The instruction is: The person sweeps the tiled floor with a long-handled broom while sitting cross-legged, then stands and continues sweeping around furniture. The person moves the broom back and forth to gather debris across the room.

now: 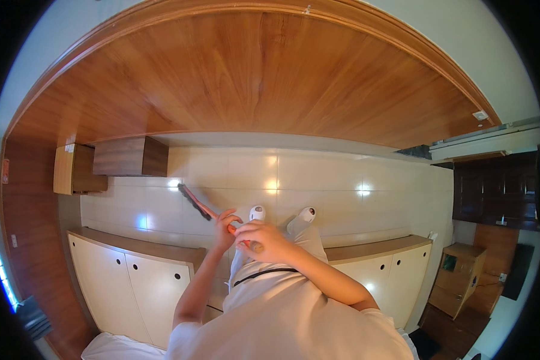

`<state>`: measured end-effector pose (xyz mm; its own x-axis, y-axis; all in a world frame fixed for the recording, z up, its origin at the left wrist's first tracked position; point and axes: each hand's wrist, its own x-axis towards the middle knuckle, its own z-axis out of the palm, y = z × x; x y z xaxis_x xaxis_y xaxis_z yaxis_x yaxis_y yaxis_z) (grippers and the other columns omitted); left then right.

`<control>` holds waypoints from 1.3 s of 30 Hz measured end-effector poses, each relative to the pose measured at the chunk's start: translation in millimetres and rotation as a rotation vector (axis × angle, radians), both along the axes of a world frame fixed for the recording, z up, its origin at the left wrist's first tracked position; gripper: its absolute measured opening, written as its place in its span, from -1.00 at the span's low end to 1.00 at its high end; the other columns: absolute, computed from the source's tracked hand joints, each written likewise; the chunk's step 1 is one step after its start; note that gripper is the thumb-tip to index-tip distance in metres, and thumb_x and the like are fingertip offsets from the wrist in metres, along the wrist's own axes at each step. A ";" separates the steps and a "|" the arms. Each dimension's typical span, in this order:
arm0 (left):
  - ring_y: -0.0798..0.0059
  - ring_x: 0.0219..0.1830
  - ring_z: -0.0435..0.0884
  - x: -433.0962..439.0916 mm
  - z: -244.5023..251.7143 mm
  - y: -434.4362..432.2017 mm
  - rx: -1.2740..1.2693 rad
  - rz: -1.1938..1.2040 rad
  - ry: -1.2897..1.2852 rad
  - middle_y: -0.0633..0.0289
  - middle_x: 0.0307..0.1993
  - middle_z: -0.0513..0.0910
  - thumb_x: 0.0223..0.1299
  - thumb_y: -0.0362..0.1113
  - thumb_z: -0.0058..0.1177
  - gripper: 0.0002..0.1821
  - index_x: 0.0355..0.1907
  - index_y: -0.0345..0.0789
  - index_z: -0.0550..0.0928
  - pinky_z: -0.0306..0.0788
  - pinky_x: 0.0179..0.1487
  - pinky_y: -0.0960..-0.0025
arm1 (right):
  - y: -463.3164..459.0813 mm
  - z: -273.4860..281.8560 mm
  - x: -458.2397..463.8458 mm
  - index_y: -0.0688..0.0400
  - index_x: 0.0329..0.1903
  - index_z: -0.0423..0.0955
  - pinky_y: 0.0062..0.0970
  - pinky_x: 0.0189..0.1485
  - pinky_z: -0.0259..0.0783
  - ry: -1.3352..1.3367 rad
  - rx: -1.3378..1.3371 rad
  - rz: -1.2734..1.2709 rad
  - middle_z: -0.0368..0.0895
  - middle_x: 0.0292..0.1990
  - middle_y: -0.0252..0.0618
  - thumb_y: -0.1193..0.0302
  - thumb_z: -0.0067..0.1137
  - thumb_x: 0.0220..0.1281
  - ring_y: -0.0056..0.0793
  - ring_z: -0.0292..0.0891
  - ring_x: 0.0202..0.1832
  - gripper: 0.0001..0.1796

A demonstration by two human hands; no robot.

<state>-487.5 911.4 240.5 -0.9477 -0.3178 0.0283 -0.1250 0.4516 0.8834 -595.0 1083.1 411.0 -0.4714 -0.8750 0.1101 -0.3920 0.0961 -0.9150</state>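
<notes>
A broom (pixel 198 201) with dark bristles and a reddish-orange head and handle runs slantwise ahead of me, its head towards the upper left over the tiled floor. My left hand (pixel 226 230) is wrapped round the handle on the side nearer the head. Closer to my body, my right hand (pixel 262 240) grips the handle near its end, and the light-coloured tip shows beneath the palm. Whether the bristles touch the tiles, I cannot tell.
Pale glossy tiles (pixel 319 175) lie under my white shoes. A dark wooden box (pixel 130 157) and a lighter wooden cabinet (pixel 72 168) stand at the left by the wood-panelled wall (pixel 261 76). Low cream cabinets (pixel 130 279) flank me. A dark door (pixel 495 191) is at the far right.
</notes>
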 end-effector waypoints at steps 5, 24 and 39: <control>0.00 0.23 0.44 11.3 -106.0 -23.2 -0.098 0.054 -0.229 -0.02 0.05 0.57 -0.29 -0.30 0.45 -0.69 -0.36 -0.16 0.68 0.32 0.24 0.04 | 11.4 -67.2 10.3 0.11 0.00 0.63 -0.30 0.00 0.50 -0.103 0.089 -0.091 0.65 0.02 -0.15 0.38 0.26 0.16 -0.13 0.60 -0.05 -0.67; 0.02 0.08 0.50 -236.3 -74.1 463.8 0.396 -0.885 0.153 0.05 -0.11 0.58 -0.23 -0.25 0.37 -0.70 -0.37 -0.23 0.60 0.35 0.16 0.14 | 366.0 12.0 -76.9 0.20 -0.10 0.58 -0.21 -0.21 0.54 0.043 0.683 -0.900 0.68 -0.22 -0.05 0.44 0.20 0.05 -0.05 0.64 -0.27 -0.70; 0.11 -0.37 0.44 -270.5 94.4 456.3 0.324 -1.195 0.165 0.15 -0.46 0.50 -0.28 -0.36 0.22 -0.77 -0.50 -0.29 0.47 0.29 -0.22 0.22 | 422.1 156.0 -104.0 0.17 -0.47 0.44 -0.30 -0.43 0.36 0.104 0.334 -0.665 0.48 -0.56 -0.26 0.57 0.15 -0.14 -0.17 0.45 -0.49 -0.89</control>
<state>-757.9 1367.7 334.9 -0.6403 0.7243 0.2559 0.3363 -0.0352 0.9411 -699.0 1505.3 567.0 -0.9141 -0.4037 -0.0383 -0.2372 0.6089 -0.7570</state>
